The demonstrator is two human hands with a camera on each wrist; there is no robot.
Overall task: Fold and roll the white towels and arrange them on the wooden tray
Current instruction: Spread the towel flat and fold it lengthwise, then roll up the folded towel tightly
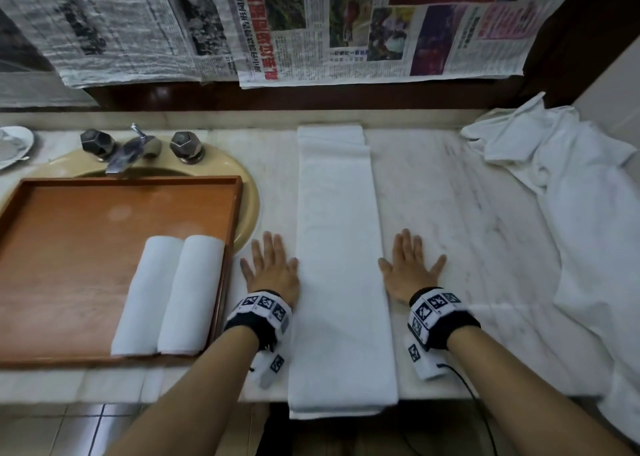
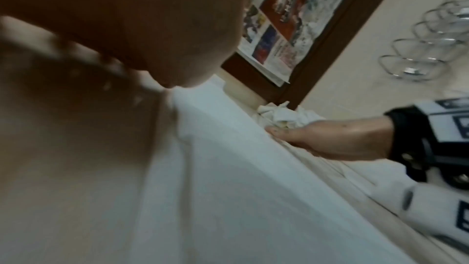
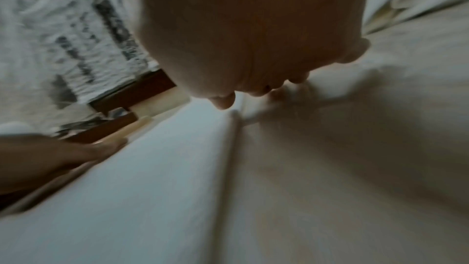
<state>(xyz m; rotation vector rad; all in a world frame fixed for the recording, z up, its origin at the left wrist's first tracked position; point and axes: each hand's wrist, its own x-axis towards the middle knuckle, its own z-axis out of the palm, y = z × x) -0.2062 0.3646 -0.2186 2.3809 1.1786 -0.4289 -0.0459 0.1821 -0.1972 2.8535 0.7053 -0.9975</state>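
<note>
towel [image 1: 341,265]: folded into a long white strip, flat on the desk [image 1: 467,234], between the two hands; its near end hangs past the desk edge.
left hand [image 1: 272,268]: flat on the desk, palm down, fingers straight and spread, holding nothing; its thumb side lies just beside the strip's left edge.
right hand [image 1: 410,270]: flat, palm down, fingers straight and spread, holding nothing; thumb at the strip's right edge.
tray [image 1: 20,220]: wooden, left of the left hand, set partly over the sink [image 1: 251,196].
rolls [image 1: 169,294]: two white rolled towels side by side, touching, in the tray's corner nearest the left hand.
pile [image 1: 561,164]: loose white towels, crumpled, beyond and to the right of the right hand.
newspaper [image 1: 346,26]: sheets hang on the wall past both hands.
</note>
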